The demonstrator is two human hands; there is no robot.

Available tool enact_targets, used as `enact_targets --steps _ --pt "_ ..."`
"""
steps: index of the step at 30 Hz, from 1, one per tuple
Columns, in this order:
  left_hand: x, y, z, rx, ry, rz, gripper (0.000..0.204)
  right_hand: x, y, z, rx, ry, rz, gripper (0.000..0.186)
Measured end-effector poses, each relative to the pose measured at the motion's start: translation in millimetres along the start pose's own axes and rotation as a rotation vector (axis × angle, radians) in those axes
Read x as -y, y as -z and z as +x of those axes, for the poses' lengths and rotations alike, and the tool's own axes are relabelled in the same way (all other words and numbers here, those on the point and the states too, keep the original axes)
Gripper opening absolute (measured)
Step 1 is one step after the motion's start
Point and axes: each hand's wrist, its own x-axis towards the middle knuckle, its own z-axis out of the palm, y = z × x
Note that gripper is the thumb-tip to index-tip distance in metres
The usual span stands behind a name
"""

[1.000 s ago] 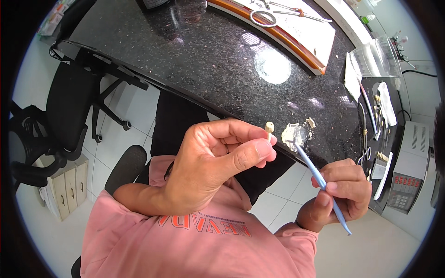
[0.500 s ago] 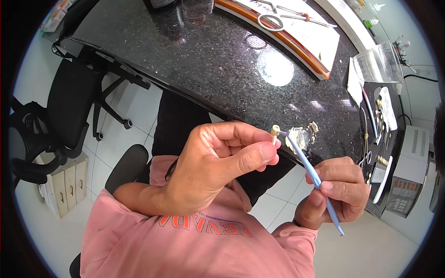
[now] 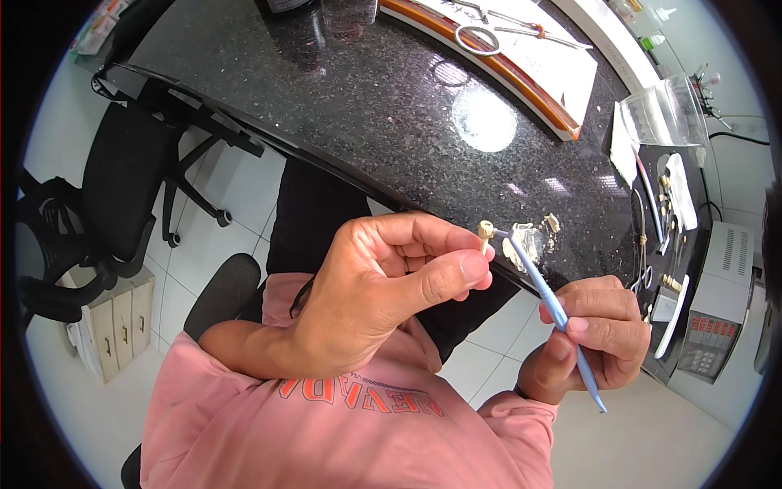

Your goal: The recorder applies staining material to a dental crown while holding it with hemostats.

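Note:
Between thumb and forefinger, my left hand (image 3: 399,281) pinches a small cream tooth-like piece (image 3: 486,228) on a short pale stem. My right hand (image 3: 590,330) grips a slim blue dental hand instrument (image 3: 547,295) like a pen. Its thin bent tip meets or nearly meets the right side of the cream piece; contact is too small to tell. Just beyond the tip, a clear slab smeared with cream paste (image 3: 525,244) lies on the counter. A crumbly cream lump (image 3: 552,222) sits at the slab's far right.
On the black speckled counter (image 3: 342,106), metal scissor-handled forceps (image 3: 476,39) rest on a white and brown pad. Farther right are a clear plastic container (image 3: 668,112), several small tools and cream pieces, and a grey boxy device (image 3: 717,297). A black office chair (image 3: 130,155) stands at left.
Both hands stay almost in place. The blue instrument's tip has shifted very slightly against or beside the cream piece.

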Motion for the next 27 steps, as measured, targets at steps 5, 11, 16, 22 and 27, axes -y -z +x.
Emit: enact_targets --steps 5,11,16,22,27 --pt "0.5 1.4 0.0 0.015 0.002 0.005 0.023 -0.2 0.4 -1.0 0.007 0.016 0.019 0.018" --pt "-2.1 1.0 -0.5 0.021 0.016 -0.014 0.023 -1.0 -0.5 -2.7 -0.007 0.018 0.024 0.018" --pt "3.1 2.0 0.3 0.009 -0.023 -0.007 0.023 -0.9 0.9 -1.5 -0.007 0.017 0.021 0.018" --pt "-1.5 0.5 -1.0 0.015 0.018 -0.027 0.024 0.3 1.2 -2.7 0.000 0.006 0.026 0.019" --pt "-1.3 0.4 -1.0 0.007 0.022 -0.033 0.025 1.6 0.0 -3.3 -0.006 -0.006 0.015 0.018"
